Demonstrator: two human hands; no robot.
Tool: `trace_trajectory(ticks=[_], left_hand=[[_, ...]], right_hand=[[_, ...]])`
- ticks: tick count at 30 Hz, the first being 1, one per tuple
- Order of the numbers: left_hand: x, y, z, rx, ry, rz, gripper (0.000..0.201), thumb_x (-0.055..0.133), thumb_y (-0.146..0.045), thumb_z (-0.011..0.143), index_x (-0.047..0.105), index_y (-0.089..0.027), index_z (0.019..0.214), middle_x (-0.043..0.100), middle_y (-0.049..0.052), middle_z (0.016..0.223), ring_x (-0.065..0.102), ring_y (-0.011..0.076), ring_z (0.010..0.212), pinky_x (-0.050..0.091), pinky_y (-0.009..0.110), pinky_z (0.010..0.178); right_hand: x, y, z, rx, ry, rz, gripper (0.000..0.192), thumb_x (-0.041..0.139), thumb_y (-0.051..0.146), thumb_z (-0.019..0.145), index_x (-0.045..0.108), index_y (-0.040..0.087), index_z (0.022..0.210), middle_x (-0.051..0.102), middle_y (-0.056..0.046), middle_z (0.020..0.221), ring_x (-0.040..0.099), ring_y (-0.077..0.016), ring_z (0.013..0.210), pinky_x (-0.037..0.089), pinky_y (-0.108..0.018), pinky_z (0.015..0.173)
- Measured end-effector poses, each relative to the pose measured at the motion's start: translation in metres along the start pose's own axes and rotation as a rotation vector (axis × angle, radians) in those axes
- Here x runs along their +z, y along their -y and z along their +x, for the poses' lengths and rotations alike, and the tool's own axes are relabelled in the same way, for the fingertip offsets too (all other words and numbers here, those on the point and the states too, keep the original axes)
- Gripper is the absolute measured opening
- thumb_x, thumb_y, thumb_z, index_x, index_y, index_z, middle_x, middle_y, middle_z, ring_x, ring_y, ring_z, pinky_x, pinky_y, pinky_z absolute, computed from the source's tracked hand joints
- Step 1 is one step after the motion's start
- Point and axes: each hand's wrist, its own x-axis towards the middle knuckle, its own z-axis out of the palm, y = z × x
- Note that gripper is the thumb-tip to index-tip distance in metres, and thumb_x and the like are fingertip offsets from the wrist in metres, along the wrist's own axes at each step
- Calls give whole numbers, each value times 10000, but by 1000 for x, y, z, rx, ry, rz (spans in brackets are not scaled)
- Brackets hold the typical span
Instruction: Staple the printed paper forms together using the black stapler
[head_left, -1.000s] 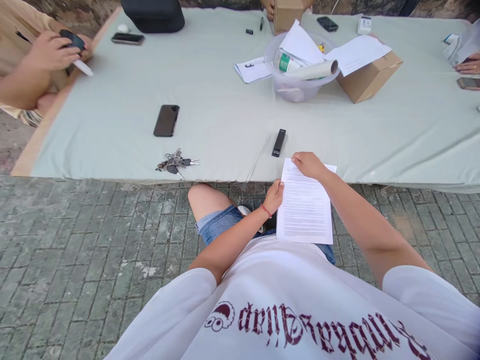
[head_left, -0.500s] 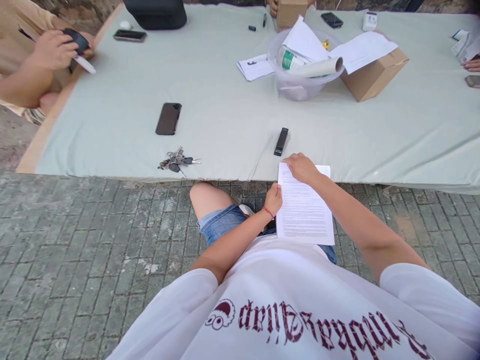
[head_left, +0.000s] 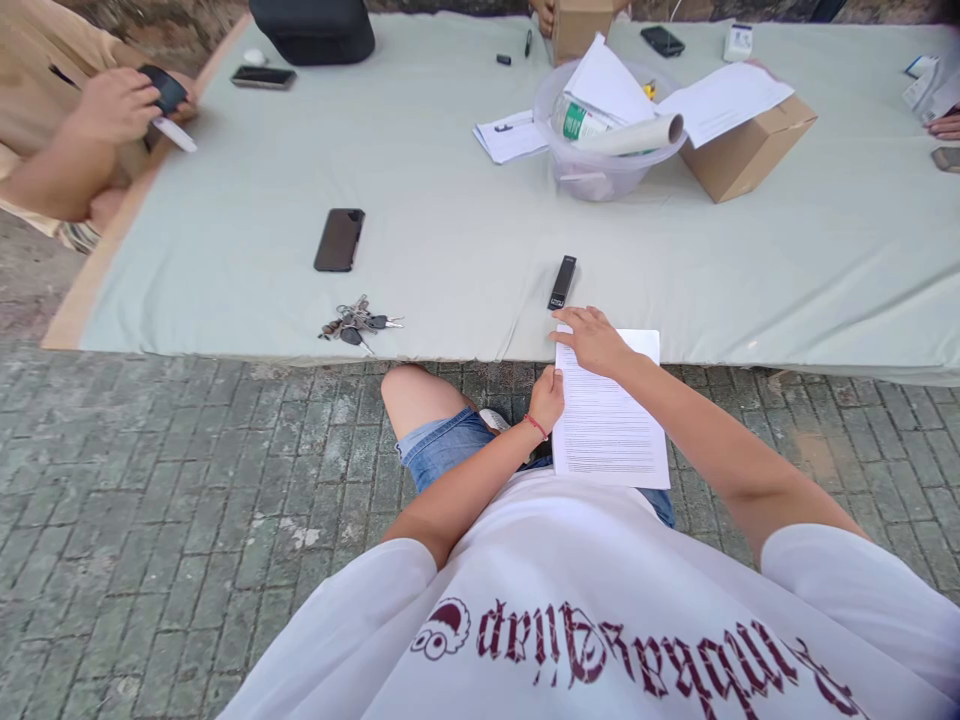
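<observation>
Printed sheets of paper, stacked together, rest partly on the table's front edge and partly over my lap. My left hand pinches their left edge, thumb on top. Over the top left corner of the sheets is my right hand, its fingers apart and stretched to the left; whether the palm touches the paper is hidden. Just beyond its fingertips lies a black stapler with small white lettering, on the tablecloth. No grip on the stapler shows.
Keys and a phone lie left on the table. Farther back stand a plastic basin of papers and a roll, a cardboard box and a black case. Another person's hands hold a dark object at left.
My right hand has shifted slightly left off the sheets' top corner, and its fingers have spread towards the stapler. My left hand keeps its hold on the paper.
</observation>
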Motion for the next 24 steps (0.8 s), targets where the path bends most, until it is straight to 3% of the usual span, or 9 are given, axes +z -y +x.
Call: trace_trajectory(ticks=[6,14,16,19,21,24], left_hand=[[-1,0,0,21,8,13,316,463,-464,1054,519,-224,855,643,22,796,601,193,782,487,350,825],[-2,-3,-1,36,10,-27,351,494,-534,1031,531,-228,862,663,40,848,621,207,821,494,356,839],[-2,-3,-2,46,15,-24,353,475,-531,1039,535,-225,872,671,44,855,623,207,831,501,361,845],[-2,0,-3,67,30,-13,362,447,-531,1048,540,-221,887,667,40,856,617,201,829,501,361,843],[-2,1,-4,74,37,-10,381,440,-554,1044,533,-222,883,651,34,839,606,198,813,492,355,827],[-3,1,-5,85,42,-19,415,432,-601,1031,526,-225,884,631,29,828,589,197,803,476,348,810]], right_hand=[[2,-1,-2,17,12,-1,558,436,47,929,669,292,1372,368,-49,1691,310,-319,1555,194,-649,1259],[-4,-7,-2,42,-7,53,559,482,97,950,619,318,1446,342,-49,1703,304,-334,1559,202,-645,1260],[-5,-11,-1,70,-61,106,565,448,115,968,587,309,1480,359,-63,1694,340,-335,1535,270,-640,1232],[-6,-21,3,169,-149,225,511,369,186,1017,601,251,1468,511,-106,1587,470,-324,1424,407,-593,1146],[-5,-28,6,185,-122,279,470,355,233,1035,673,216,1380,653,-110,1430,549,-307,1329,430,-553,1126],[-3,-34,9,161,-49,292,436,368,263,1041,741,211,1261,737,-93,1279,595,-291,1247,434,-499,1112]])
